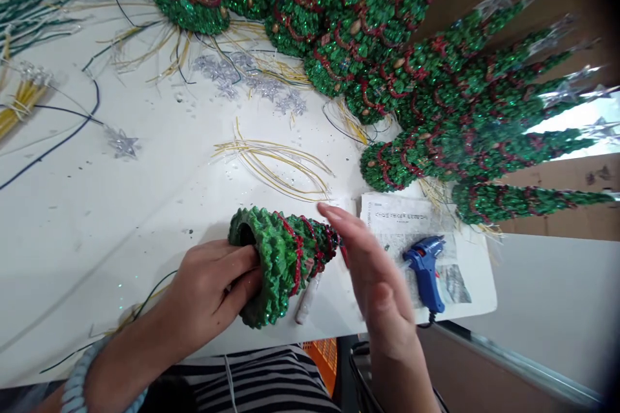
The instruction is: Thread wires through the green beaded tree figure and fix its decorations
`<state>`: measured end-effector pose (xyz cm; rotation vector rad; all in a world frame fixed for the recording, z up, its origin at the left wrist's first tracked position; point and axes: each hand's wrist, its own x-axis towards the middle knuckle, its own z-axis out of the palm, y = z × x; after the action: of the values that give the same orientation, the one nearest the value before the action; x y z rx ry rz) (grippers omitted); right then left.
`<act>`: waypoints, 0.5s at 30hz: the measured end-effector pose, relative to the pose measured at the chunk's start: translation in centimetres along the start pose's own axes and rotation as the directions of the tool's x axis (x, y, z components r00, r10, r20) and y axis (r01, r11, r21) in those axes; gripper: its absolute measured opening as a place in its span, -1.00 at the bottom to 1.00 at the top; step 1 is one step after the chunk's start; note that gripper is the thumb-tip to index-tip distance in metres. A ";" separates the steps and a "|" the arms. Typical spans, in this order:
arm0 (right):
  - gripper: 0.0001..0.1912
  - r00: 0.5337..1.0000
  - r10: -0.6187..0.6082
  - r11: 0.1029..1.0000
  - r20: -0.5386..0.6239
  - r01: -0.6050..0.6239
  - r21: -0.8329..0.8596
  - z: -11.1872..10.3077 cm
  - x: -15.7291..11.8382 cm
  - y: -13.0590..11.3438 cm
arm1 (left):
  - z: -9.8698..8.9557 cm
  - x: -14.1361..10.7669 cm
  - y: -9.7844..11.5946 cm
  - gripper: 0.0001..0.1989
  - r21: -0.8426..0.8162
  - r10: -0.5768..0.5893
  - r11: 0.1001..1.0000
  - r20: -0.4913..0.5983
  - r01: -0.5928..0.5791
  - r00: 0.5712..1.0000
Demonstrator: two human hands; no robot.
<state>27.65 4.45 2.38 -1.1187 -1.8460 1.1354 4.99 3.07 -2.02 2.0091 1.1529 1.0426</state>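
Note:
A small glittery green Christmas tree figurine (283, 258) with red garlands lies tilted on its side, its hollow base facing left. My left hand (208, 284) has its fingers inside that hollow and holds the tree; the fingertips are hidden. Beside the tree's tip is my right hand (378, 271), fingers stretched out, with nothing visible in it. Whether it touches the tip cannot be made out. A whitish stick-like piece (308, 300) lies beneath the tree. Several thin yellow wires (285, 168) are spread on the white table (159, 206) beyond it.
A blue glue gun (426, 271) rests on printed paper (402, 219) at the right. Several finished-looking trees (387, 77) line the back. Clear plastic stars (256, 80), one loose star (122, 142) and a yellow wire bundle (22, 100) lie toward the left and back.

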 end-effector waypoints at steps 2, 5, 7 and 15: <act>-0.69 0.975 -0.063 0.992 -0.213 0.037 -0.123 -0.5 -1.0 -0.1 | 0.1 -0.3 0.0 -0.70 -0.005 -0.019 1.000 -0.028 0.019 0.999; -0.76 0.983 -0.121 0.892 -0.141 0.045 -0.449 -1.1 -2.6 -0.3 | 0.3 -0.9 -0.1 -0.72 -0.005 -0.033 0.999 -0.040 0.033 0.999; -0.77 0.994 -0.100 0.761 0.038 0.102 -0.640 -1.0 -3.7 -0.1 | 0.3 -1.1 -0.2 -0.72 0.002 -0.031 1.000 -0.044 0.031 0.999; -0.78 0.972 -0.199 0.355 0.123 0.188 -0.916 2.0 -4.9 2.3 | -0.2 -0.9 -0.2 -0.74 -0.002 -0.006 1.000 -0.039 0.006 0.999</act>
<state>28.59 -0.13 -1.00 -1.3733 -2.5935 -0.2291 4.48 2.42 -2.38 1.9908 1.1763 1.0842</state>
